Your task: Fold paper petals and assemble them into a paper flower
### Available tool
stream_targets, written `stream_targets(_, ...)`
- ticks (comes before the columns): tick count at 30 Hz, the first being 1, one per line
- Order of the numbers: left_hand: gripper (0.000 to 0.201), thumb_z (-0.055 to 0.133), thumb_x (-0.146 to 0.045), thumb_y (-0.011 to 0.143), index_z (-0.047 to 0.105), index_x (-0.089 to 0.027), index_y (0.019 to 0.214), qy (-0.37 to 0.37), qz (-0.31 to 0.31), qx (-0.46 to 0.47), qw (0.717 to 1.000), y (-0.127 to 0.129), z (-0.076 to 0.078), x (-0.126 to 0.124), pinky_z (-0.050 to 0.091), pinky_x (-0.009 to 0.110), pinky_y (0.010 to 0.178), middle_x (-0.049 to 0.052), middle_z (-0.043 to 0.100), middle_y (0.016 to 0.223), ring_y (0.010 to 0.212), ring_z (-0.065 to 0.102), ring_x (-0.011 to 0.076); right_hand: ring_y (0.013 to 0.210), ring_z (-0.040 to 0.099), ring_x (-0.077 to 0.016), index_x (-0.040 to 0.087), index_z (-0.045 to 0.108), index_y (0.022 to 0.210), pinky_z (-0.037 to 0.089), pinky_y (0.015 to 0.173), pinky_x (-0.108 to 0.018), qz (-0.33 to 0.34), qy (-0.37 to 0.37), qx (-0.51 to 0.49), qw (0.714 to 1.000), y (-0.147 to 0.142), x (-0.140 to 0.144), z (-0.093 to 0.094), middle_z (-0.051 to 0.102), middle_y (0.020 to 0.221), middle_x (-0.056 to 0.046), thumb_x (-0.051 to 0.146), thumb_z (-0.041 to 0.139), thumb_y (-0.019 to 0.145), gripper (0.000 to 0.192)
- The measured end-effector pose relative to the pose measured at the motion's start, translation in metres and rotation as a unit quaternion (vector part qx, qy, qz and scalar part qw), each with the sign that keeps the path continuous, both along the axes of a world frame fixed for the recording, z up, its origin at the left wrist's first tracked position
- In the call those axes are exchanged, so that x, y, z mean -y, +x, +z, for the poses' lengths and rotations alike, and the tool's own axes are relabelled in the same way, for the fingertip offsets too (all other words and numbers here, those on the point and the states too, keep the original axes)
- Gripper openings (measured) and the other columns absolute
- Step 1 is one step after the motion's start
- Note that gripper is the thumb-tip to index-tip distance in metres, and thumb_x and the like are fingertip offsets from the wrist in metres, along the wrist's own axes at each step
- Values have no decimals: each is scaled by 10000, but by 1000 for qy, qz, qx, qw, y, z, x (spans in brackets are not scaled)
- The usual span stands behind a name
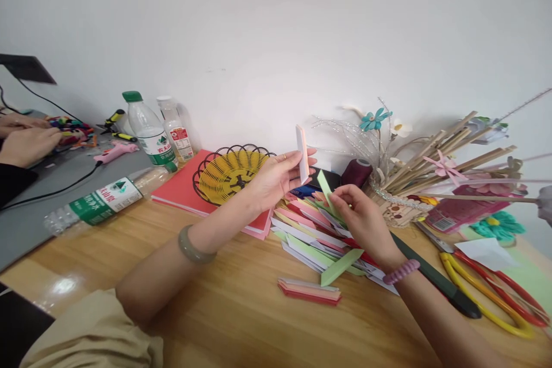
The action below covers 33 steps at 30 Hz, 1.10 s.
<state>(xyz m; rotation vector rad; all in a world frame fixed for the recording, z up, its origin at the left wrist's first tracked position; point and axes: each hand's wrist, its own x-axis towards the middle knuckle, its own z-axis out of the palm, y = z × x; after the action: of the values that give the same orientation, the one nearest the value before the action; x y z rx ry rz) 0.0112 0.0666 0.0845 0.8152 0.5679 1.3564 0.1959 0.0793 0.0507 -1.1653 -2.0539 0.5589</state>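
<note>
Left hand (pixel 276 178) is raised off the table, and a folded pink-and-white paper strip (pixel 302 153) is pinched between its thumb and fingertips, held upright by its lower half. Right hand (pixel 364 221) is lowered onto the pile of folded paper strips (pixel 314 230), its fingers closed on a folded green strip (pixel 328 191) that is tilted up out of the heap just beyond the knuckles.

From the head view, both strips are judged very light, thin and easily creased; they are stiffened somewhat by their folds, yet would be bent by a hard squeeze. They are best taken by a light pinch across the flat faces near one end, as is shown in both hands. The glossy paper may slide between dry fingers.

Just below the right hand, a loose green strip (pixel 341 267) is propped against the pile, and a small stack of pink strips (pixel 309 291) lies flat beside it. Behind the left hand a yellow wire basket (pixel 230 175) is set on a red folder (pixel 190 191). Right of the right wrist, yellow-handled scissors (pixel 487 293) are laid. Far to the left, another person's hands (pixel 26 138) are occupied at a grey mat (pixel 52 184).
</note>
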Motion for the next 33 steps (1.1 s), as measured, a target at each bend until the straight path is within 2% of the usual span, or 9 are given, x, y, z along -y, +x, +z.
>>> stream_targets(6,213,478,-173,863,673,-120,932,-28,-12,-16,999,13,-11,1,471,211,631,55,643,770,637,574,84,447,373,-85,202,456,722,327,412,-214,17,-65,-102,993,7,1,17,405,537,56,529,408,835,350)
stream_targets(10,202,496,-196,858,670,-129,937,-29,-45,-21,998,20,-19,2,477,228,646,65,648,827,667,579,96,481,426,-91,188,507,746,356,438,-224,1,-43,-93,995,12,-3,18,490,585,27,519,470,803,338)
stream_targets(15,219,463,-168,871,671,-139,933,-44,-39,-13,998,18,-18,2,471,222,648,60,648,799,669,576,95,589,521,-144,185,565,884,379,516,-275,-74,54,8,996,21,-9,13,606,731,-33,442,509,799,276)
stream_targets(18,210,471,-163,866,675,-136,909,-41,-32,-5,999,17,-17,1,471,228,651,58,645,809,668,578,94,684,533,-202,194,627,808,343,541,-307,-98,123,111,981,23,-6,14,613,788,-67,390,528,789,220)
stream_targets(21,219,462,-161,872,675,-133,917,-42,-28,-5,999,16,-16,1,470,226,645,50,639,798,659,578,90,824,515,-247,187,655,778,326,559,-316,-83,182,191,961,18,0,15,603,871,-103,341,455,839,259)
stream_targets(24,219,463,-172,873,674,-131,917,-38,-25,0,999,15,-15,1,464,222,615,45,636,767,632,577,89,793,514,-202,213,648,764,318,531,-286,-23,211,256,943,6,7,8,600,809,-67,289,438,863,244)
stream_targets(26,217,468,-180,872,675,-130,915,-36,-20,5,999,14,-14,1,466,224,623,45,636,770,639,581,90,770,517,-185,217,631,727,310,510,-273,8,217,290,932,-1,9,-1,589,753,-54,247,451,860,227)
stream_targets(29,216,471,-183,872,674,-126,921,-35,-15,12,999,13,-12,0,472,219,639,45,635,782,665,584,89,790,514,-210,193,615,721,317,523,-279,10,221,319,922,-7,9,-13,588,754,-78,209,468,849,196)
stream_targets(33,224,452,-161,876,667,-122,924,-39,-22,22,999,12,-12,0,483,216,632,40,628,767,669,583,89,792,512,-224,180,602,705,340,566,-295,19,211,326,921,-12,10,-22,595,781,-90,159,494,821,160)
